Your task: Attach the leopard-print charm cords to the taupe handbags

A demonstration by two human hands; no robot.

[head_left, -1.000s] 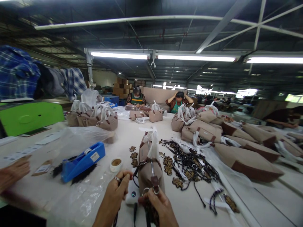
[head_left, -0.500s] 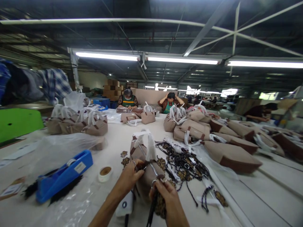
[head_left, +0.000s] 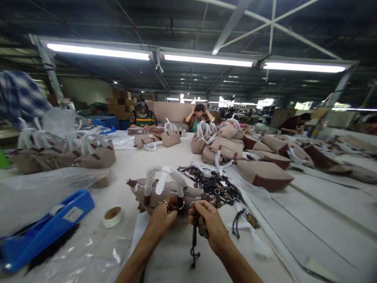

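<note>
From your head cam, you've got a taupe bag [head_left: 158, 197] lying sideways right in front of you, with your left hand [head_left: 165, 213] at its near side, fingers clenched with a silver ring [head_left: 182, 205] poking out. Your right hand [head_left: 207, 221] is pinching a bunch of charms [head_left: 202, 227], black cord [head_left: 193, 240] dangling over the table [head_left: 173, 263]. I'd watch that loose cord: it could snag if it swings, and a weak pinch might drop the whole bunch. The cord pile [head_left: 219, 186] sits right behind the bag, so a shove could tangle stuff. Surface is pale and busy: tape roll [head_left: 112, 216], blue tape dispenser [head_left: 53, 232] and crinkly plastic [head_left: 97, 251] on your left, heaped bags [head_left: 262, 173] on the right. Room's a big dim shed, tube lights [head_left: 206, 59] overhead, two co-workers [head_left: 141, 119] seated across from you.
</note>
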